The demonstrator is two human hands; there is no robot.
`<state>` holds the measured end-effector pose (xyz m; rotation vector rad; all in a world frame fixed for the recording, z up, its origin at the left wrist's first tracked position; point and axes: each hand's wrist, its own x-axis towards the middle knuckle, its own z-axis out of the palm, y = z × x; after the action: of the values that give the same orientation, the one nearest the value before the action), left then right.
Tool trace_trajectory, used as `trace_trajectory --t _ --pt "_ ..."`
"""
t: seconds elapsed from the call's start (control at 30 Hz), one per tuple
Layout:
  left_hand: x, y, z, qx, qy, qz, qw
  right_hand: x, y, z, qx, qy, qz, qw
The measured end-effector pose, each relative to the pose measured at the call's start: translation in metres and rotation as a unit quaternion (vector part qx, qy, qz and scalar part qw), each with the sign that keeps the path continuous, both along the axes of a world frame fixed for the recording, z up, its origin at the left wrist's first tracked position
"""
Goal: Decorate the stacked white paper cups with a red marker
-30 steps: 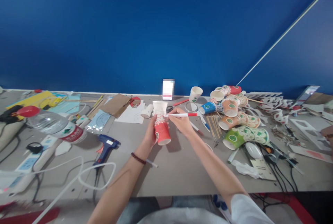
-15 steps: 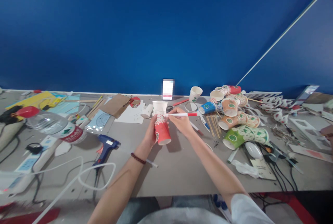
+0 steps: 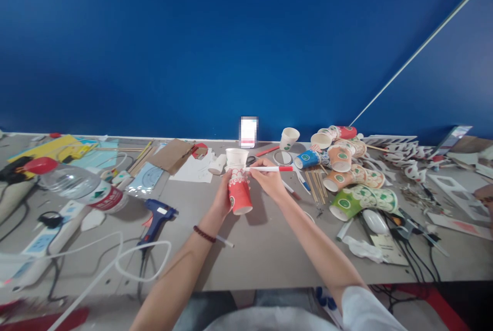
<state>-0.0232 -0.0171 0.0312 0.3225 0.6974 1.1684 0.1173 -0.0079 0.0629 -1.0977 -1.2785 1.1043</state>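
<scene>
My left hand (image 3: 223, 195) is wrapped round the left side of a pair of paper cups joined base to base. The lower cup (image 3: 241, 197) is coloured red with a white scalloped pattern near the join; the upper cup (image 3: 236, 157) is mostly white with its mouth upward. My right hand (image 3: 267, 176) grips a white marker with a red end (image 3: 272, 169), held level, its tip at the join of the cups. Whether the tip touches the paper is too small to tell. A marker cap or short white stick (image 3: 225, 241) lies beside my left wrist.
Several decorated paper cups (image 3: 348, 202) lie at the right, with wooden sticks (image 3: 317, 186) near them. A white cup (image 3: 289, 139) and a phone (image 3: 248, 132) stand at the back. On the left are a glue gun (image 3: 157, 220), a large bottle (image 3: 82, 187) and a power strip (image 3: 50, 244).
The joined cups have turned very slightly in my left hand, the red cup's end shifting a little left. My right hand and the marker stay almost where they were.
</scene>
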Motion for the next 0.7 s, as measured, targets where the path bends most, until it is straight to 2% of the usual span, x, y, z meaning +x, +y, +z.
trace_trajectory --t 0.47,0.7 --pt "-0.0015 0.0001 0.0010 -0.013 0.005 0.000 1.000 0.0006 0.0008 -0.0017 -0.006 0.011 -0.022 1.000" --pt "-0.0019 0.0005 -0.0006 0.006 -0.004 -0.010 1.000 0.0014 0.0005 -0.0003 -0.010 -0.004 -0.028 1.000"
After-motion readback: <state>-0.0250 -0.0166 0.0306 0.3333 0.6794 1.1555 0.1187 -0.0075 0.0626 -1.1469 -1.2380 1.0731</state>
